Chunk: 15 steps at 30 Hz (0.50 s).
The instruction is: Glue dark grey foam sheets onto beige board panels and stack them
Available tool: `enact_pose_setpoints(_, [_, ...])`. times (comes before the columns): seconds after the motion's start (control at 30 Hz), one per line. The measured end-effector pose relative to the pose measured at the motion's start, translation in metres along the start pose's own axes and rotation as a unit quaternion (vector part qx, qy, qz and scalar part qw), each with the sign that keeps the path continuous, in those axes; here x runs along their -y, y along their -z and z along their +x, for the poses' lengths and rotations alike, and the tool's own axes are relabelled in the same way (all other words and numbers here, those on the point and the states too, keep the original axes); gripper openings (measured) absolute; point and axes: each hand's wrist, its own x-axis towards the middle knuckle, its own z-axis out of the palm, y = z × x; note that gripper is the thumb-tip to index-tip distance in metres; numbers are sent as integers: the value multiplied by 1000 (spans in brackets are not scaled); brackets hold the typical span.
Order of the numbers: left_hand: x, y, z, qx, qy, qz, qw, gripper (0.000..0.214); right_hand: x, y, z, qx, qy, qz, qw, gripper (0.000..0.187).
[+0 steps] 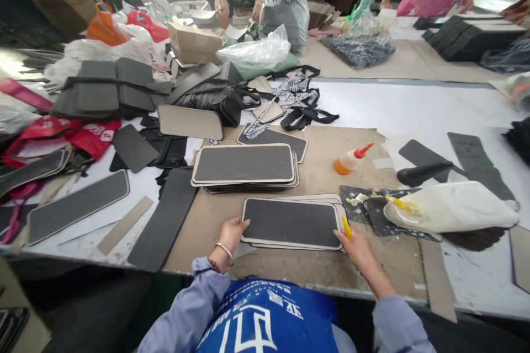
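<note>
My left hand [230, 236] and right hand [355, 247] are pinching this panel's [290, 224] ends. It's lying basically left-to-right, right end slightly nearer me.

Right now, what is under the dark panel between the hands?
Under the dark panel, beige edges of more panels show along its far and right sides; it covers their middles, which cannot be seen.

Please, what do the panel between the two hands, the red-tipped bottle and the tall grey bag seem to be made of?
Panel: perhaps faced board; flat, matte, dark with pale border, though leather-like material is possible.
Bottle: likely translucent plastic; orange contents show through.
Grey bag: probably plastic film; creased, with a slight sheen.
</note>
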Motion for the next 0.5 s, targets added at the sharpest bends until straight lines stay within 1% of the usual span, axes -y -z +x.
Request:
enact_pose_setpoints(0.2, [1,2,-1,6,4,-16,1000,22,4,1,-3,-6,4,-28,1000,25])
enact_pose_setpoints(0.5, [-1,2,-3,14,26,-26,999,27,5,3,-1,8,16,-58,998,25])
